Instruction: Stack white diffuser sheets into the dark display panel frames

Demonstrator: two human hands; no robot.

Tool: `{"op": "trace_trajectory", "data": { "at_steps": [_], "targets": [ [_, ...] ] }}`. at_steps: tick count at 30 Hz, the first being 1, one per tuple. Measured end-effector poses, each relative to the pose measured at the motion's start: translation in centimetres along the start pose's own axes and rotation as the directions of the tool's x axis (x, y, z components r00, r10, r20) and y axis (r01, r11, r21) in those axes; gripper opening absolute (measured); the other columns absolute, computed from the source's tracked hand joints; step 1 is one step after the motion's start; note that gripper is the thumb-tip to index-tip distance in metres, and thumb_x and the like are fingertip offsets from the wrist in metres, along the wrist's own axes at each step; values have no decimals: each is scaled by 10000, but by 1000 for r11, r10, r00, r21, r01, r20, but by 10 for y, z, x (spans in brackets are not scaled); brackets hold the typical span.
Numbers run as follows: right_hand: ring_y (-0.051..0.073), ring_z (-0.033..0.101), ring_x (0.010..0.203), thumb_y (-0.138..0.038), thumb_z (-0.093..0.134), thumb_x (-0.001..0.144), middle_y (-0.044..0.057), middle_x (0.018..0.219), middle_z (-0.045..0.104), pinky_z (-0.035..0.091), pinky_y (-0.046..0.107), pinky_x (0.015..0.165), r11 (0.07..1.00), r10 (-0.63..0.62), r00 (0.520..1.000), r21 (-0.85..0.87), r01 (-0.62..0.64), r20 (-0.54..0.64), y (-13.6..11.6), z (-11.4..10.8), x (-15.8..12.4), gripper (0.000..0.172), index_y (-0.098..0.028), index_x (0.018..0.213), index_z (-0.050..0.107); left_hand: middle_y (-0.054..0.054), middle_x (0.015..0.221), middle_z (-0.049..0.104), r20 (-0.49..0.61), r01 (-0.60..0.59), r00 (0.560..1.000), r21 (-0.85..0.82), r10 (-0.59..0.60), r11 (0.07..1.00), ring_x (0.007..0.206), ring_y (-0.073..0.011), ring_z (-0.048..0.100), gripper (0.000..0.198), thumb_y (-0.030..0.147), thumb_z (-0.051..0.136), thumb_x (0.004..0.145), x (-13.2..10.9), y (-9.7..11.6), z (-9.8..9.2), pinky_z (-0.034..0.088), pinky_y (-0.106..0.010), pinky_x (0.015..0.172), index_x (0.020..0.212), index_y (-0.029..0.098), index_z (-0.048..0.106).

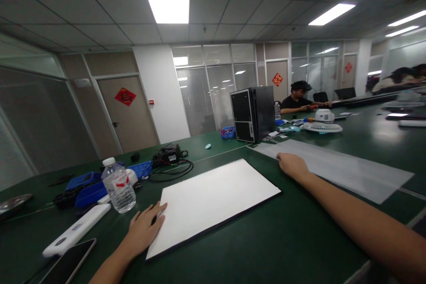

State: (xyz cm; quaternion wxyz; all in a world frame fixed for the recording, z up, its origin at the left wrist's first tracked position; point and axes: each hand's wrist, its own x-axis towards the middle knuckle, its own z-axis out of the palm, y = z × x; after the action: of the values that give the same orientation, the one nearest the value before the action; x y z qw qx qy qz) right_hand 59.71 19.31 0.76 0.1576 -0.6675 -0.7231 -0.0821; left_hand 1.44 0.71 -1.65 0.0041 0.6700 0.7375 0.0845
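A flat white rectangular panel (213,206) with a thin dark edge lies on the green table in front of me. My left hand (144,228) rests at its left edge, fingers stretched out and touching the panel. To the right of the panel lies a long translucent sheet (346,168), flat on the table. My right hand (293,166) is at the sheet's near left edge, its fingers closed together on that edge. The fingertips of this hand are partly hidden.
On the left are a water bottle (119,186), a white oblong device (76,230), a phone (68,264), blue trays (88,193) and a cabled black adapter (169,155). Behind stands a black computer case (253,113); right of it, a white fan (322,127) and a seated person (294,102).
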Motion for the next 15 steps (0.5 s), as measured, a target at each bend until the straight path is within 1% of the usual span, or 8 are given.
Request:
{"op": "trace_trajectory", "data": {
  "at_steps": [2, 3, 4, 6, 8, 11, 13, 15],
  "targets": [
    [247, 648, 995, -287, 480, 958, 145, 1113, 696, 489, 404, 888, 986, -154, 988, 67, 155, -20, -18, -6, -6, 293, -166, 1154, 662, -38, 1567, 421, 0, 0, 1000, -1, 0, 1000, 1478, -286, 331, 568, 459, 330, 942, 0, 0, -1, 198, -578, 1183, 1456, 280, 492],
    [239, 653, 979, -276, 478, 944, 131, 1099, 709, 484, 381, 883, 963, -248, 968, 106, 249, -23, -28, -9, -10, 294, -183, 1141, 676, -40, 1568, 420, 1, 0, 1000, -2, 0, 1000, 1477, -287, 333, 570, 462, 327, 942, -1, 0, -1, 196, -576, 1184, 1455, 278, 493],
    [223, 659, 957, -276, 488, 928, 104, 1084, 720, 482, 356, 876, 927, -347, 938, 147, 346, -22, -38, -11, -15, 294, -203, 1131, 688, -42, 1568, 419, 1, 0, 1000, -3, 0, 1000, 1476, -288, 333, 572, 465, 326, 942, -1, 0, -1, 196, -574, 1184, 1455, 275, 493],
    [194, 665, 916, -285, 523, 892, 60, 1048, 736, 484, 314, 861, 825, -526, 850, 231, 516, -21, -58, -13, -26, 284, -234, 1097, 713, -46, 1568, 420, 2, -3, 1000, -4, 3, 1000, 1476, -289, 334, 577, 469, 324, 942, -1, 0, -1, 197, -574, 1185, 1457, 272, 491],
    [183, 666, 902, -288, 551, 863, 45, 1016, 743, 485, 299, 859, 714, -653, 757, 304, 630, -36, -74, -15, -36, 267, -240, 1051, 735, -47, 1568, 422, 3, -6, 1000, -6, 6, 1000, 1476, -289, 335, 578, 467, 322, 942, -1, 1, -2, 200, -574, 1185, 1460, 270, 488],
    [184, 664, 911, -287, 566, 858, 48, 983, 743, 487, 313, 870, 582, -752, 654, 387, 716, -80, -90, -17, -47, 241, -232, 1012, 743, -41, 1566, 424, 3, -10, 1000, -10, 10, 1000, 1475, -289, 335, 573, 466, 322, 943, -2, 2, -3, 203, -576, 1185, 1457, 279, 491],
    [185, 664, 911, -282, 575, 861, 53, 977, 743, 493, 326, 869, 523, -780, 616, 429, 736, -106, -95, -18, -50, 235, -227, 1019, 741, -36, 1567, 423, 2, -12, 1000, -13, 12, 1000, 1477, -289, 330, 569, 470, 327, 942, -2, 3, -4, 204, -577, 1185, 1455, 287, 493],
    [186, 667, 915, -274, 585, 865, 56, 980, 744, 498, 337, 872, 485, -793, 596, 466, 740, -123, -96, -19, -51, 233, -225, 1030, 740, -34, 1570, 416, 2, -11, 1000, -13, 11, 1000, 1480, -289, 324, 567, 467, 333, 941, -2, 4, -4, 205, -577, 1185, 1454, 286, 494]
  ]
}}
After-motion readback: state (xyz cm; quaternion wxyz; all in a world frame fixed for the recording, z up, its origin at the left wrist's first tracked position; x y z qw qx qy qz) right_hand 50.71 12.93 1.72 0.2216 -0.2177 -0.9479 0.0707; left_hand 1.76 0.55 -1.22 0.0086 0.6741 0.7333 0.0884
